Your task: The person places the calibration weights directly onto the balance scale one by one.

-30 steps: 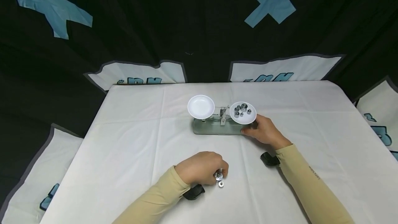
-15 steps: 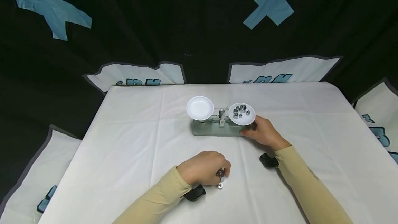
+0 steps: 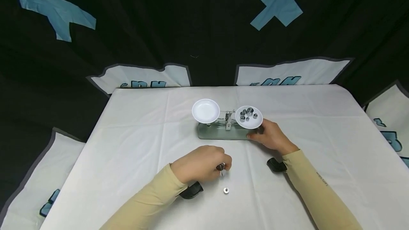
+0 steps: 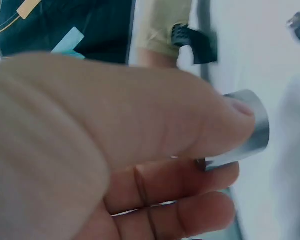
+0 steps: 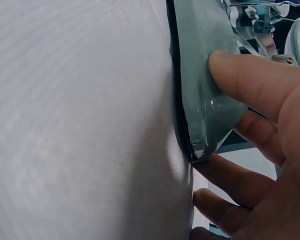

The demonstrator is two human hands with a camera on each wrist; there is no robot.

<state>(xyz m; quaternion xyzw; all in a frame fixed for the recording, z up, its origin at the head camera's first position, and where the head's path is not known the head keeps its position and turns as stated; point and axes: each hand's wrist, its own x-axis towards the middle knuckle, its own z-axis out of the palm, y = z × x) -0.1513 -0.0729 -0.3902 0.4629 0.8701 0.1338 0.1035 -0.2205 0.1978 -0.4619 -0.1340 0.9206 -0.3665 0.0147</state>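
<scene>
Lifting small metal weight [image 3: 220, 168] off cloth, pinched in L hand [image 3: 199, 168]. R hand [image 3: 271, 136] grips base of balance scale [image 3: 223, 132], steadying. Step: loading pans. Next, I'd judge: gentle set-down in empty left pan [image 3: 206, 111]; second weight [image 3: 226, 190] lies on table [image 3: 127, 152].

You sit at a staged recording booth: white-clothed table [image 3: 127, 144], black printed fabric backdrop [image 3: 179, 27], grey two-pan balance scale [image 3: 223, 132] mid-frame.
</scene>
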